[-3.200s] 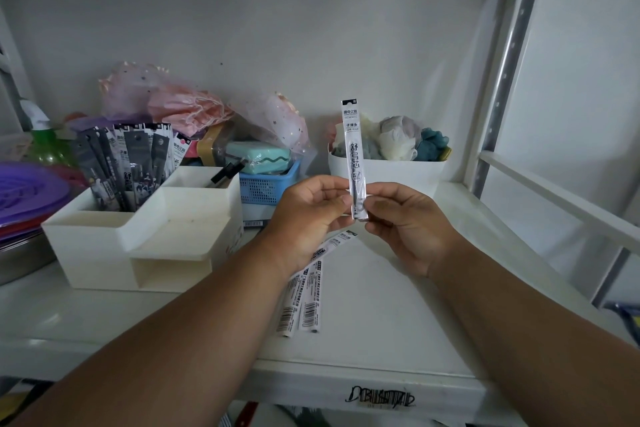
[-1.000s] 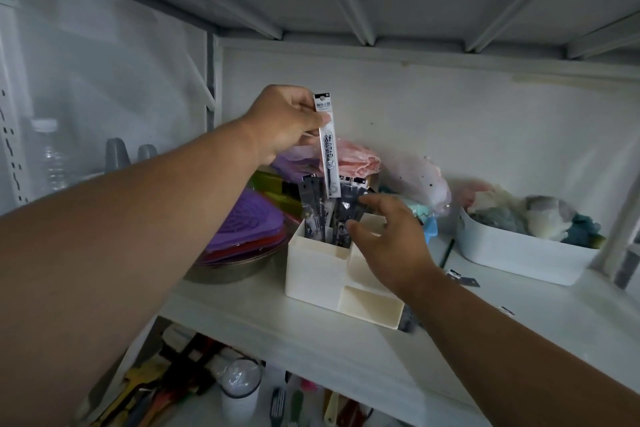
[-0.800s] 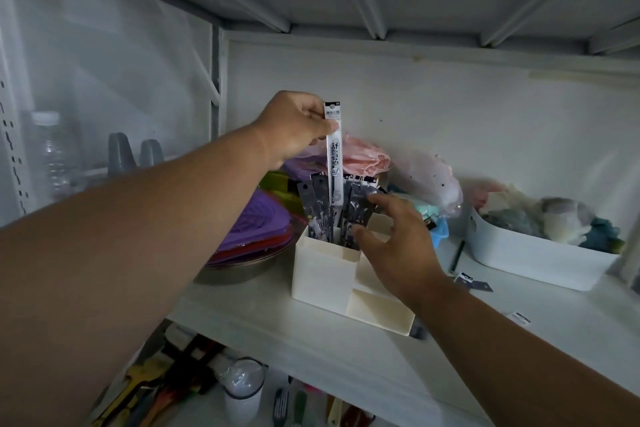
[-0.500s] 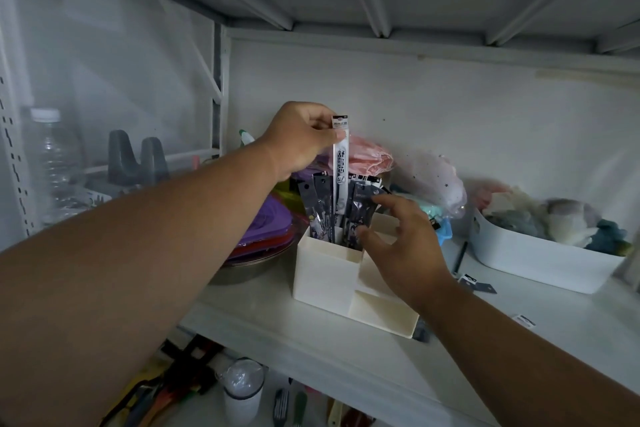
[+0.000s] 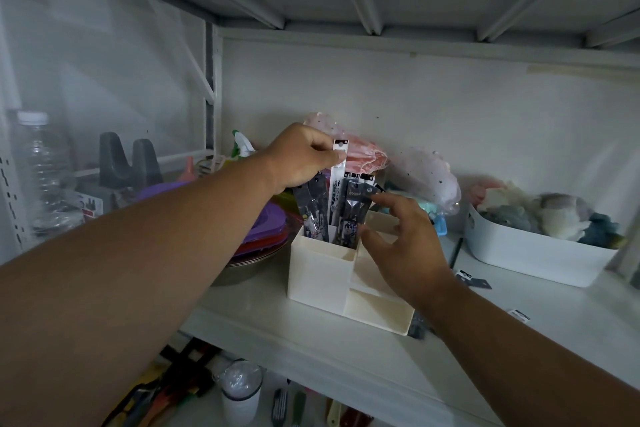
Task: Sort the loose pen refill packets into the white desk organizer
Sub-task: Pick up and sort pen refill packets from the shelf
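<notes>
Between the left hand's [image 5: 302, 159] thumb and curled fingers, the white refill packet [image 5: 336, 180] is being pinched near its top, standing upright with its lower end inside the white desk organizer's [image 5: 322, 274] tall compartment among the dark packets [image 5: 353, 211]. Right hand [image 5: 398, 246] fingers are spreading loosely, fingertips touching those dark packets.

White refill packet [image 5: 336, 184] upright in white organizer [image 5: 322, 274].

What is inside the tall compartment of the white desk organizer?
Dark refill packets stand upright in the organizer, with a white packet pinched by the left hand going in among them. Their lower ends are hidden by the wall.
</notes>
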